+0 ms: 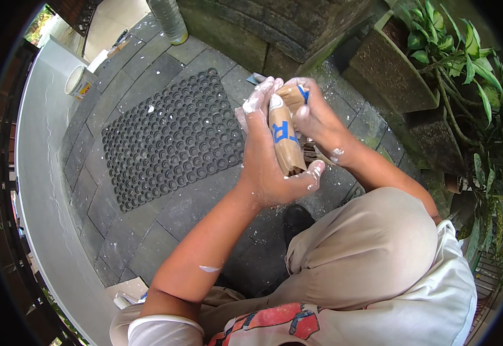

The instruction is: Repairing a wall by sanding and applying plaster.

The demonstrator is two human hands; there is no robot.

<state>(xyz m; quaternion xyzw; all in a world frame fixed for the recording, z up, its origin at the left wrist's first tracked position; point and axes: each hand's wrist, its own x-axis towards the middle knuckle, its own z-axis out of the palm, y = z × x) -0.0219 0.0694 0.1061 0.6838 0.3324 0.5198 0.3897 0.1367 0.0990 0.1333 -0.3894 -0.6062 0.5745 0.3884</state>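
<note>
My left hand [263, 153], coated with white powder or paste, cradles a rolled brown paper bag [286, 141] with blue print, its thumb stretched out below the bag's near end. That end is crumpled and folded over. My right hand [316, 112] is closed on the upper end of the bag, where a flap of the paper bends to the right. White smears also mark both wrists. Below the hands, by my right wrist, some brown layered material [315, 153] shows in part; I cannot make out what it is.
A black rubber mat [174, 138] with round holes lies on grey paving [139, 242] speckled with white bits. A white bucket [78, 82] stands by the low wall [47, 167] on the left. A clear plastic bottle [169, 22] stands farther off. Potted plants [441, 52] line the right.
</note>
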